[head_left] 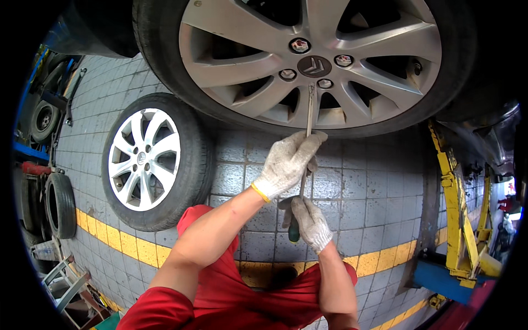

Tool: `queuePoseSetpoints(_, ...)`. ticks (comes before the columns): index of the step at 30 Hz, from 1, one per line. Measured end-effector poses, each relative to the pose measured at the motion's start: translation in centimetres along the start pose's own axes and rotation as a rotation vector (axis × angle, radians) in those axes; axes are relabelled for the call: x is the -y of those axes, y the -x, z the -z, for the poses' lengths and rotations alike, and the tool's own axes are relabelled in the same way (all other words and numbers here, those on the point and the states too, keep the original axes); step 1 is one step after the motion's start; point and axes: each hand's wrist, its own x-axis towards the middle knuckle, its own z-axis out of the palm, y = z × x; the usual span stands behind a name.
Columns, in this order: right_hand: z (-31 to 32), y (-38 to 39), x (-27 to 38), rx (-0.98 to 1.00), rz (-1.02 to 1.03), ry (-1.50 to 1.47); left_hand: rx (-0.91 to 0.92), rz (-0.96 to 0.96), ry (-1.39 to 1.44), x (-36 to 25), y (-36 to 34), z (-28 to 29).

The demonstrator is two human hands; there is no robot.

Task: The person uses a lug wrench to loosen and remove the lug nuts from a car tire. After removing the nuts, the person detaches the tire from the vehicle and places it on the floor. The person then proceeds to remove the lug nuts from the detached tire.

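Left hand [289,160] in off-white knit: fingers curled around long slender steel screwdriver [309,116]. Right hand [311,221], same knit: fingers closed about dark-green handle [293,231]. Tip beyond left fingers, over silver-grey spoked alloy wheel [263,70], below round dark centre cap [314,66]; contact unclear. Left of fingers: bright-silver wheel [144,158], black rubber tyre [193,165].

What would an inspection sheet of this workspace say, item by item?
Surface: grey tiled floor with a yellow stripe.
Job's things: mounted wheel; green-handled tool, tip near the center cap, contact unclear.
Clutter: loose wheel on the floor; spare tyre farther left.
Left hand: gloved, closed on the tool's shaft.
Right hand: gloved, closed around the handle.
Cables: nothing seen.
Surroundings: yellow metal frame at right.
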Motion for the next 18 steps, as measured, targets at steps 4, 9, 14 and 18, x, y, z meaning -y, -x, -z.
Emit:
queuePoseSetpoints(4,0.1,-0.8,-1.4,-0.030,0.149,-0.056,0.022,-0.038,-0.011,-0.1,-1.0,-0.3)
queuePoseSetpoints(9,-0.1,-1.0,-1.9,-0.069,0.179,-0.034,0.042,-0.084,-0.050,0.5,-0.7,-0.3)
queuePoseSetpoints(14,-0.5,-1.0,-1.9,-0.104,0.211,-0.021,0.075,-0.080,-0.068,0.1,-0.4,-0.1)
queuePoseSetpoints(18,-0.7,-1.2,-2.0,-0.113,0.211,-0.066,0.070,-0.064,-0.122,-0.6,-0.3,0.0)
